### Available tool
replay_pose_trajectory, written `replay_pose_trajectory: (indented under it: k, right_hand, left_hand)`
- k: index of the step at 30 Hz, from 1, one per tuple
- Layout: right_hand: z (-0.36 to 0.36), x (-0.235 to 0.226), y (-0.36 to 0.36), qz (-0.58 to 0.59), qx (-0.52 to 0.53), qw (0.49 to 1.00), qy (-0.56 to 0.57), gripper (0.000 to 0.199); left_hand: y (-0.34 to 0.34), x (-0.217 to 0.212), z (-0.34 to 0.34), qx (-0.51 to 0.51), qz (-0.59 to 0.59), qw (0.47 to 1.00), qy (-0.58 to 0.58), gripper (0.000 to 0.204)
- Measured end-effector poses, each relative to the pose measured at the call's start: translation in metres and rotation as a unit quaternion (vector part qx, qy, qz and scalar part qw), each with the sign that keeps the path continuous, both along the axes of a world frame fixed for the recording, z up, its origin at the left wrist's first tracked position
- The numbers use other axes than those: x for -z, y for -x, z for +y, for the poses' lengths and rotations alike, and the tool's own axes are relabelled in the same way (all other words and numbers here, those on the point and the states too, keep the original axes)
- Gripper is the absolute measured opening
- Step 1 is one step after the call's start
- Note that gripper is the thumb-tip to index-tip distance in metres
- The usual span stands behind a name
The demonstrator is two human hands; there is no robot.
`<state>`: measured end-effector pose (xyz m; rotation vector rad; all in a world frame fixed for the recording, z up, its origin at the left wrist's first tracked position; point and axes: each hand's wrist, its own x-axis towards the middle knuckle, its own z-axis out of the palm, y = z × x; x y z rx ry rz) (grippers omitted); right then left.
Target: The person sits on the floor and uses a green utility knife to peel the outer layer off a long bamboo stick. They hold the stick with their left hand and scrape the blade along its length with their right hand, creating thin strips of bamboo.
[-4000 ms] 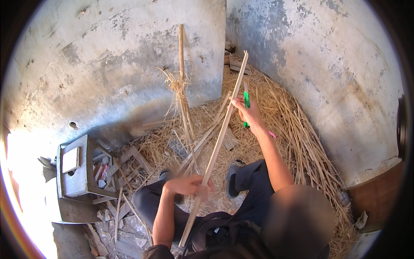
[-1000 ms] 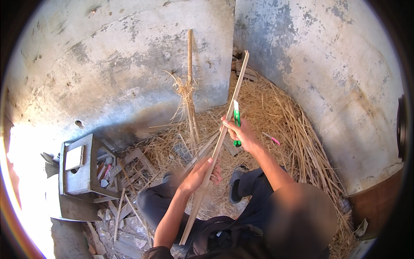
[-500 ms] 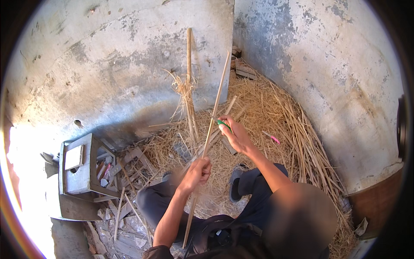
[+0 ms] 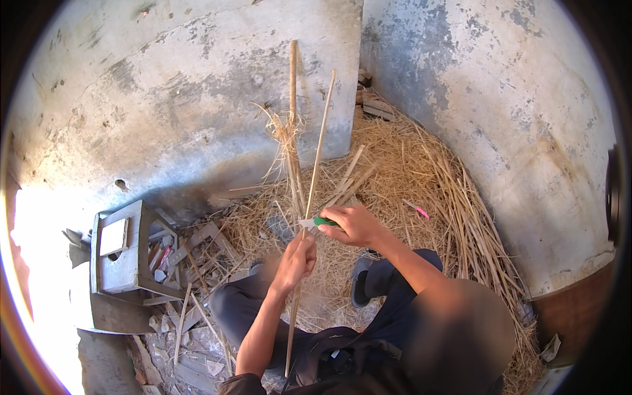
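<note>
**Knife drawn down the cane toward the lower hand**

The left hand (image 4: 294,258) is closed around a long thin cane (image 4: 316,164), holding it near its middle; the cane stands almost upright, its lower end between the person's legs and its tip against the grey plastered wall (image 4: 197,112). The right hand (image 4: 352,224) is clamped on a green-handled knife (image 4: 318,222), whose blade meets the cane just above the left hand.

Change: four seconds ago the right hand was high on the cane, well apart from the left. It has since travelled down the shaft, and the two hands are now nearly touching. The cane has also swung from a rightward lean to near vertical.

Assessment: one downward pass appears close to its end.

Nearby: straw heap (image 4: 408,171), a second upright stick (image 4: 293,99), a small grey stool (image 4: 118,253).
</note>
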<state>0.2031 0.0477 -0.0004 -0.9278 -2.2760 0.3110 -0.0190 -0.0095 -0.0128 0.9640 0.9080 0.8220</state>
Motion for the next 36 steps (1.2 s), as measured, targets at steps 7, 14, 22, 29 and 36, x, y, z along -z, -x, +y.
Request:
replay_pose_trajectory:
  k: [7,14,22,29,36]
  right_hand:
    - [-0.005,0.009,0.009,0.002,0.015,1.0,-0.022,0.032]
    - [-0.006,0.007,0.012,-0.023,0.042,0.998,-0.034,0.032]
    - [-0.005,0.007,0.012,-0.022,0.063,0.996,-0.054,0.03]
    - [-0.002,0.009,0.009,-0.03,0.07,0.995,-0.067,0.03]
    - [0.0,0.01,0.007,-0.025,0.077,0.994,-0.078,0.031]
  left_hand:
    - [0.002,-0.007,0.0,0.005,0.001,1.0,-0.011,0.014]
    - [0.0,-0.009,-0.001,0.0,0.029,0.999,-0.04,0.021]
    - [-0.001,-0.008,0.0,0.0,0.033,0.998,-0.047,0.026]
    - [-0.003,-0.009,-0.001,-0.017,0.088,0.992,-0.091,0.023]
    - [-0.004,-0.004,0.0,-0.027,0.13,0.978,-0.158,0.026]
